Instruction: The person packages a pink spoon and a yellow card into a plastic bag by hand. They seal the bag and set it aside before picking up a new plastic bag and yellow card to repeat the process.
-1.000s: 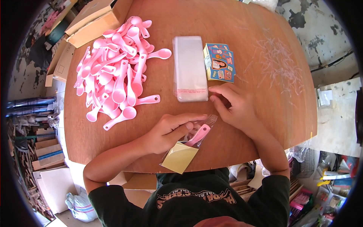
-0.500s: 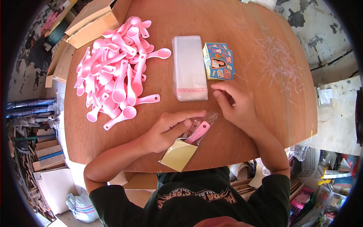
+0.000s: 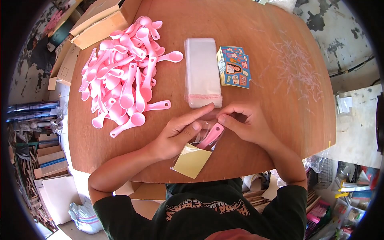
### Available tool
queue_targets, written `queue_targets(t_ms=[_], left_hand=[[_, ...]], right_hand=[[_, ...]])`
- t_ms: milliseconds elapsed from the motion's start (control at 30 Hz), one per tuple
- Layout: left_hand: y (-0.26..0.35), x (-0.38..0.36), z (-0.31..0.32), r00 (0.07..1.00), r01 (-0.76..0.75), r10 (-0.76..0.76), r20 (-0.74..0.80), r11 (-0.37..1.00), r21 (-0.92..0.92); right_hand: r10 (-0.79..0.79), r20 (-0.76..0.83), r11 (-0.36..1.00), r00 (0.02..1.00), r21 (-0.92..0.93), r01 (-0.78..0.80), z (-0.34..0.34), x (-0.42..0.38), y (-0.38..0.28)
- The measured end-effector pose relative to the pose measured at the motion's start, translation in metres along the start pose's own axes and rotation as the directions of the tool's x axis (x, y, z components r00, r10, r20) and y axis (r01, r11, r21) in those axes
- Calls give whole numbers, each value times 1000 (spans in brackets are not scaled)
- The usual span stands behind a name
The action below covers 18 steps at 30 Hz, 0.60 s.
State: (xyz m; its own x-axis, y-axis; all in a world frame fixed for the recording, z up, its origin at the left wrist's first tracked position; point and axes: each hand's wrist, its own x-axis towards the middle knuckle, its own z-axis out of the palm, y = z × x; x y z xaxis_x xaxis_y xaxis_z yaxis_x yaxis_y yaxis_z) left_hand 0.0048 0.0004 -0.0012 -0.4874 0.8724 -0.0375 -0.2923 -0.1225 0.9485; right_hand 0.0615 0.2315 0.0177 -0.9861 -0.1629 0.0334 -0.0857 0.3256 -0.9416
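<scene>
My left hand grips a clear plastic bag, thumb across its near side and index finger stretched along the top. Inside the bag are a pink spoon, its holed handle end uppermost, and a plain yellow card that hides the spoon's lower part. My right hand is closed in a pinch at the bag's upper right edge, close to the left fingertips. Just beyond the hands lies a stack of flat clear bags, with a stack of printed blue cards to its right.
A large heap of pink spoons covers the table's left side. Behind it stands a cardboard box. Thin clear plastic strips lie scattered at the right. The table's front edge runs close to my body.
My right hand has moved left and down from beside the printed cards to the bag's upper edge, its fingers now pinched. The left hand has shifted slightly, still holding the bag.
</scene>
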Motion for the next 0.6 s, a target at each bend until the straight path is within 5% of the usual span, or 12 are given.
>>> queue_targets(t_ms=[67,200,267,400,600], left_hand=[[-1,2,2,1000,-9,9,-2,1000,-20],[5,6,6,998,-16,14,60,999,34],[4,6,6,998,15,-13,60,1000,-28],[0,6,8,996,-29,25,90,998,47],[-2,6,9,999,-10,11,44,1000,-6]], right_hand=[[64,-46,963,997,265,-49,2,-1,5],[168,-178,892,970,446,-73,-6,-1,-3],[127,-305,851,944,522,55,-15,1,3],[86,-214,658,973,746,105,-26,3,3],[42,-77,583,996,812,38,-27,0,9]])
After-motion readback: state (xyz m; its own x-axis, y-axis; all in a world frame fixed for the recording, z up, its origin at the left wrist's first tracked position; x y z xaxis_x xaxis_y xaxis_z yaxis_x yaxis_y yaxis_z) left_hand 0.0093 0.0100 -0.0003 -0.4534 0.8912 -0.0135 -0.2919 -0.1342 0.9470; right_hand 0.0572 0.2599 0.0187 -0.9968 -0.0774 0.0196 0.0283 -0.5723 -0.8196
